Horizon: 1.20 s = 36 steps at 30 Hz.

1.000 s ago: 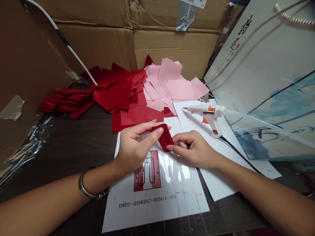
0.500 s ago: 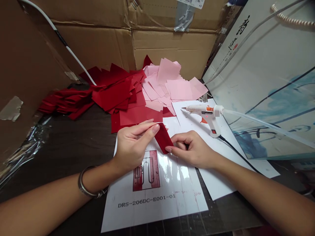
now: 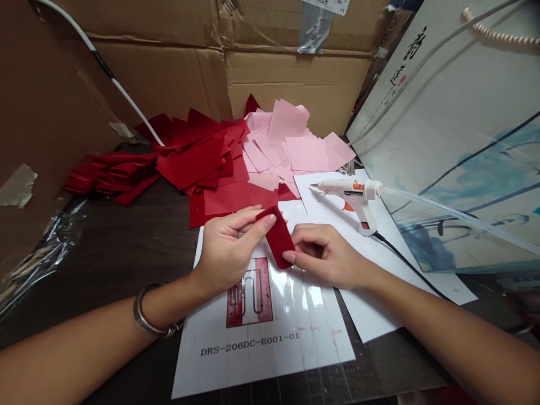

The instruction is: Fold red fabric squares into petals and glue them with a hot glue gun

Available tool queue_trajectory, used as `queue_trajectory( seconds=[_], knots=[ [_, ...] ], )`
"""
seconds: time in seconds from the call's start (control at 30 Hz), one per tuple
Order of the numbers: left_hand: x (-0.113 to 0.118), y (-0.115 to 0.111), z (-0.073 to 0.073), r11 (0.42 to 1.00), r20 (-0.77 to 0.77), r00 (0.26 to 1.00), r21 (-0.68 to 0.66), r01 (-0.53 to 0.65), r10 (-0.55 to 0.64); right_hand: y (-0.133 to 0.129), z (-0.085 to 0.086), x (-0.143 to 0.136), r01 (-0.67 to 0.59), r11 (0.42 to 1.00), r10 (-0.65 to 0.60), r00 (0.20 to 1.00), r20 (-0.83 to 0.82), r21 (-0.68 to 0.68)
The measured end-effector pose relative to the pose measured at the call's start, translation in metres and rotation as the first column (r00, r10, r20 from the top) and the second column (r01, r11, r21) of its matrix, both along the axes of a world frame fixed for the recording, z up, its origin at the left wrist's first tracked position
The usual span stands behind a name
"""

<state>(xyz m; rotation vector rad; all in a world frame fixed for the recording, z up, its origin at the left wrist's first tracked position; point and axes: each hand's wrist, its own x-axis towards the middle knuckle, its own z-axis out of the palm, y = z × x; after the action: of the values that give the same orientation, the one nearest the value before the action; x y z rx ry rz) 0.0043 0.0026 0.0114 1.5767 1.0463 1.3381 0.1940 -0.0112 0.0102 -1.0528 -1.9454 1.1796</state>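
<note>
A small dark red folded piece (image 3: 279, 239) is held above the printed white sheet. My left hand (image 3: 230, 244) pinches its upper end between thumb and fingers. At its lower right edge, my right hand (image 3: 323, 253) grips it with the thumb in front and the fingers curled behind. The printed sheet (image 3: 219, 374) beneath shows a red rectangle with clip-like outlines and the text DRS-206DC-E001-01. Just beyond my hands lie red pieces (image 3: 194, 163) and pink pieces (image 3: 307, 153) in loose piles.
A white glue gun (image 3: 356, 197) with a cable rests on another white sheet (image 3: 379, 298) at the right. Cardboard (image 3: 291, 84) stands behind the piles. A white panel with blue painting (image 3: 472, 169) leans at the right. Crinkled clear plastic (image 3: 50, 247) lies at the left.
The dark red piece has turned slightly and shows more of its upper end beside my left thumb. Both hands keep hold of it, and the view has shifted very slightly.
</note>
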Motion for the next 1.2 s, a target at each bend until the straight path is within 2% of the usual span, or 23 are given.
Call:
queue_trajectory(
  seconds=[0.07, 0.13, 0.3, 0.37, 0.6, 0.9, 0.97, 1.1, 1.2],
  knots=[
    [0.0006, 0.0004, -0.0003, 1.0, 0.018, 1.0, -0.019, -0.008, 0.009, 0.0006, -0.0004, -0.0007, 0.014, 1.0, -0.014, 1.0, 0.014, -0.001],
    [0.0002, 0.0007, -0.0009, 0.999, 0.034, 0.999, -0.05, 0.0, 0.001, 0.0003, -0.0021, -0.0006, 0.035, 0.997, -0.032, 0.999, 0.039, -0.068],
    [-0.0018, 0.0014, -0.0028, 0.984, 0.042, 0.993, -0.141, 0.113, -0.108, -0.0011, -0.0029, 0.0003, 0.028, 0.99, -0.023, 0.999, 0.038, -0.141],
    [-0.0016, 0.0015, -0.0026, 0.984, 0.024, 0.996, -0.158, 0.086, -0.083, -0.0006, -0.0007, 0.0003, 0.008, 0.989, -0.002, 0.999, 0.044, -0.149],
    [0.0007, 0.0009, -0.0007, 0.987, -0.022, 1.0, -0.163, 0.007, -0.011, 0.0003, 0.0023, -0.0003, -0.021, 0.998, 0.027, 0.996, 0.083, -0.065],
    [0.0011, -0.0004, -0.0006, 0.982, 0.002, 1.0, -0.187, -0.003, 0.003, -0.0002, 0.0015, 0.0001, -0.04, 0.998, 0.044, 0.996, 0.082, -0.045],
    [0.0006, -0.0009, -0.0006, 0.983, 0.03, 0.999, -0.181, 0.022, -0.017, -0.0001, -0.0006, 0.0001, -0.046, 0.998, 0.049, 0.996, 0.08, -0.034],
    [-0.0001, -0.0025, -0.0001, 0.979, 0.112, 0.984, -0.133, 0.152, -0.137, -0.0005, -0.0053, -0.0014, -0.03, 0.999, 0.028, 0.995, 0.095, 0.016],
    [0.0001, -0.0035, 0.0019, 0.986, 0.107, 0.984, -0.067, 0.153, -0.145, -0.0013, -0.0068, -0.003, -0.037, 0.998, 0.032, 0.994, 0.101, 0.049]
  ],
)
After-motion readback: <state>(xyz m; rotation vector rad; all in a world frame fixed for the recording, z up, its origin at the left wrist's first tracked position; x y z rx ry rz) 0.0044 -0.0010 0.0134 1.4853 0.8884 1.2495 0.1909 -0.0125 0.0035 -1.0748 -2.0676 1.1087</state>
